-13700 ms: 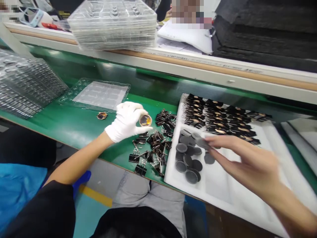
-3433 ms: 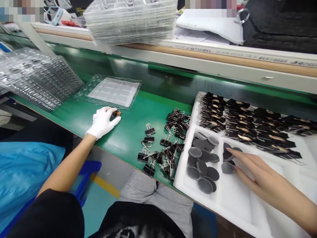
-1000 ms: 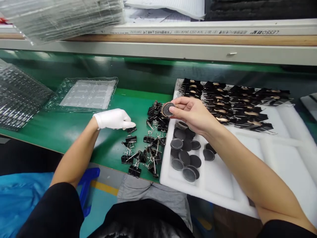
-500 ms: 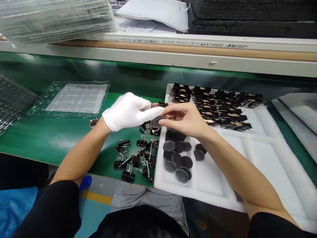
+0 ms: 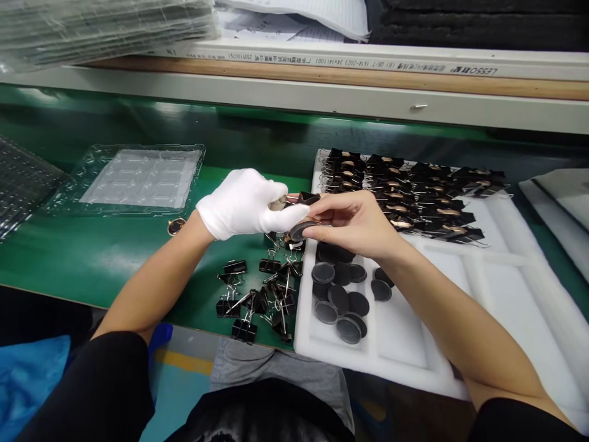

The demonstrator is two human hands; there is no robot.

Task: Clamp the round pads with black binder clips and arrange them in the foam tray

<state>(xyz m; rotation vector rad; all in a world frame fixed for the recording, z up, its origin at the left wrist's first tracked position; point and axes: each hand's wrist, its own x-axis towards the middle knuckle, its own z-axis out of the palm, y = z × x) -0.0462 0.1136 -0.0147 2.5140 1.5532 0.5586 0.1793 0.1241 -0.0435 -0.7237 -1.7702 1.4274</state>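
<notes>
In a white glove, my left hand (image 5: 251, 205) is closed on a black binder clip (image 5: 308, 197), its wire handle running into the glove. My bare right hand (image 5: 352, 224) pinches a round dark disc (image 5: 301, 231) between thumb and fingers, just below the clip. Parts of both are hidden by the fingers. Below my hands, several loose binder clips (image 5: 243, 331) lie on the green table (image 5: 124, 264). Several dark round discs (image 5: 348, 329) rest in the near left compartment of the white foam tray (image 5: 409, 362).
Rows of binder clips clamped on gold-edged pieces (image 5: 398, 196) fill the tray's far part. A gold-rimmed round piece (image 5: 175, 226) lies by my left wrist. A clear plastic tray (image 5: 138, 178) sits at back left. A shelf edge (image 5: 276, 92) crosses behind, stacked with packed sheets (image 5: 101, 31).
The view has shifted slightly, so the table things appear a little lower and to the right. My hands keep hold of the clip and the disc, almost in the same pose.
</notes>
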